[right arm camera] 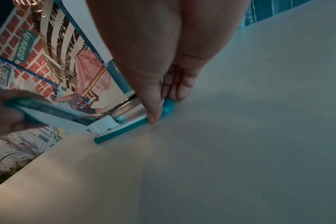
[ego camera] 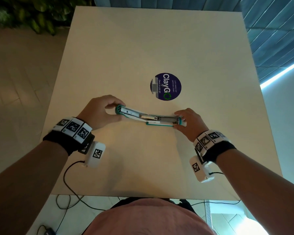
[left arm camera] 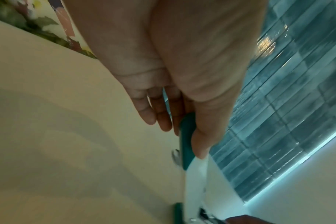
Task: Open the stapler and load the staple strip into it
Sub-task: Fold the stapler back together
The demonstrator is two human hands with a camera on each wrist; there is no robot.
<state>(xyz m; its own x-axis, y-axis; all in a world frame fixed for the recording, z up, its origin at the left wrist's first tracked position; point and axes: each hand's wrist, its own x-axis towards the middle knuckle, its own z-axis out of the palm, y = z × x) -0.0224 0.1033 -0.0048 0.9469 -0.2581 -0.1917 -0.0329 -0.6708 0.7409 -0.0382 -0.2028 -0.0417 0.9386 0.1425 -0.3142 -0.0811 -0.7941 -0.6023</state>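
Note:
A teal and white stapler point(ego camera: 148, 117) lies swung wide open on the white table point(ego camera: 143, 48), its metal staple channel facing up. My left hand point(ego camera: 119, 110) pinches the end of the lifted top cover point(left arm camera: 186, 144) between thumb and fingers. My right hand point(ego camera: 177, 120) pinches the far end of the base point(right arm camera: 123, 128), thumb on the near side, fingers behind, and the base rests on the table. A small grey strip point(ego camera: 154, 86), which looks like the staple strip, lies on the left edge of a round sticker beyond the stapler.
A round dark blue sticker point(ego camera: 168, 86) is stuck to the table's middle. Wrist bands with cables hang off the table's near edge. Green plants point(ego camera: 32, 16) stand at the far left, and a blue tiled wall point(ego camera: 270, 31) at the right.

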